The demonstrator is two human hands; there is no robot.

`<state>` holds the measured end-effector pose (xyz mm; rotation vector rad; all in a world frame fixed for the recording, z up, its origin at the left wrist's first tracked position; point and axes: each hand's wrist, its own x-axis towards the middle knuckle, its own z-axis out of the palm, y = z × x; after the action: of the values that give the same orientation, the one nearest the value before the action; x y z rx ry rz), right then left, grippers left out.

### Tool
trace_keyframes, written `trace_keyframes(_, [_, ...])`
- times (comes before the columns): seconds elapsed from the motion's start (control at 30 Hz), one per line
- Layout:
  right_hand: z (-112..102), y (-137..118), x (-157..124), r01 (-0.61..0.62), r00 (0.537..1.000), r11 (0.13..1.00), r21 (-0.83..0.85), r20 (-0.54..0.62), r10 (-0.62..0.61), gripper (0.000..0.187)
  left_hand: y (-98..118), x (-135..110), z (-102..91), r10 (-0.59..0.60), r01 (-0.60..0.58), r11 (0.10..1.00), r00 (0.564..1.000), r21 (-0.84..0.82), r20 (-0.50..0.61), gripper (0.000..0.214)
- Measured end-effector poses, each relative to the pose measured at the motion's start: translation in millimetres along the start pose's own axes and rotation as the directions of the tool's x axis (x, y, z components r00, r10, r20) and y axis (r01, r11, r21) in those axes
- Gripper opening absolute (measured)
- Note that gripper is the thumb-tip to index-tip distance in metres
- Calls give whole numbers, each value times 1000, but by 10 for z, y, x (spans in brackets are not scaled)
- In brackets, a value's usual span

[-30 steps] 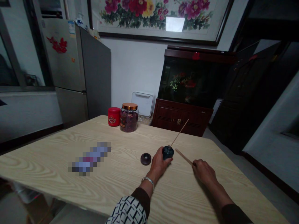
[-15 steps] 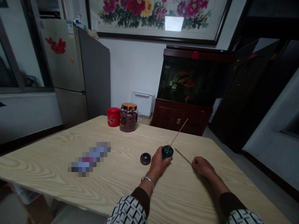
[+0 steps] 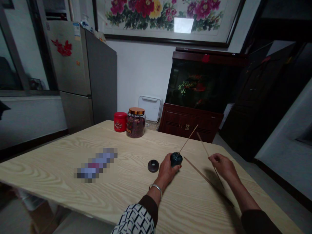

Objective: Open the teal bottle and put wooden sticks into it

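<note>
My left hand [image 3: 166, 171] is closed around a small dark glass bottle [image 3: 176, 159] standing on the table. One thin wooden stick [image 3: 188, 139] leans up and right out of the bottle's mouth. Raised over the table to the right, my right hand [image 3: 224, 167] pinches another thin stick [image 3: 204, 144], its far end tilted up and left. Below that hand, more stick [image 3: 198, 170] lies flat on the wood; how many pieces are there I cannot tell. A dark round piece with a hollow centre [image 3: 153, 166] rests just left of my left hand.
The pale wooden table [image 3: 117, 195] bears a blurred-out bluish object [image 3: 97, 164] at left. Toward its back edge are a red canister [image 3: 120, 122] and a clear jar with a copper-coloured lid [image 3: 135, 123]. Beyond stand a fridge [image 3: 103, 81] and a fish tank [image 3: 195, 84].
My right hand has lifted from the tabletop and moved slightly right, bringing up one thin stick while other stick stays lying there. My left hand still grips the bottle.
</note>
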<state>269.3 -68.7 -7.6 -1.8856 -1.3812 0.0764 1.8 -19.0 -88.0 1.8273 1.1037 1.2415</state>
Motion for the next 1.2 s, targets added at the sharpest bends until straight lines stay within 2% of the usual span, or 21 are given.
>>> trace_keyframes(0.03, [-60, -90, 24, -21, 997, 984, 177, -72, 34, 23, -5, 1, 3, 0, 0, 1000, 1000, 1, 0, 57])
trace_keyframes(0.1, [-137, -316, 37, -32, 978, 848, 529, -157, 135, 31, -11, 1, 6, 3, -3, 1000, 1000, 0, 0, 58])
trace_keyframes(0.13, [-144, -441, 27, -17, 970, 759, 650, -173, 170, 33, -11, 1, 5, 5, -5, 1000, 1000, 1, -1, 57])
trace_keyframes(0.2, [-94, -681, -15, 32, 966, 640, 768, -189, 179, 34, -5, -1, 3, 9, -9, 1000, 1000, 3, -1, 57])
trace_keyframes(0.27, [26, -865, -60, 73, 969, 599, 797, -198, 146, 33, 3, -3, 0, 6, -6, 1000, 1000, 4, 1, 57])
trace_keyframes(0.37, [246, -1001, -94, 103, 976, 596, 796, -196, 93, 34, 15, -1, 0, -3, 2, 1000, 1000, 2, 5, 59])
trace_keyframes(0.47, [413, -1020, -85, 119, 981, 619, 776, -189, 48, 35, 18, 3, 4, -13, 13, 1000, 1000, -2, -1, 60])
trace_keyframes(0.63, [571, -1026, -58, 135, 985, 661, 738, -172, -9, 35, 13, 2, 3, 5, -5, 1000, 1000, -4, -7, 59])
trace_keyframes(0.73, [669, -1034, -64, 71, 997, 689, 721, -75, -25, 36, 10, 1, 6, 10, -10, 1000, 1000, -14, -17, 59])
trace_keyframes(0.83, [716, -946, -87, -30, 992, 753, 658, 109, -56, 38, 9, 2, 12, -1, 1, 1000, 1000, -24, -14, 58])
trace_keyframes(0.93, [629, -686, -144, -50, 989, 857, 513, 147, -31, 38, 8, 3, 10, -19, 19, 1000, 1000, -15, -12, 58])
trace_keyframes(0.97, [574, -569, -179, -37, 991, 911, 411, 130, -18, 36, 7, 2, 7, -20, 20, 1000, 1000, -13, -10, 58])
trace_keyframes(1.03, [454, -323, -278, 14, 991, 997, 82, 130, -25, 29, 6, -1, -1, -15, 15, 1000, 1000, -13, -6, 58])
trace_keyframes(1.07, [401, -210, -341, 50, 987, 993, -107, 160, -33, 26, 6, -4, -5, -12, 12, 1000, 1000, -14, -7, 58])
trace_keyframes(1.13, [330, -35, -476, 117, 972, 913, -391, 234, -24, 24, 9, -10, -9, -14, 14, 1000, 1000, -17, -10, 58])
trace_keyframes(1.2, [312, 58, -587, 158, 963, 836, -525, 270, -13, 23, 17, -15, -9, -21, 21, 1000, 1000, -24, -11, 58])
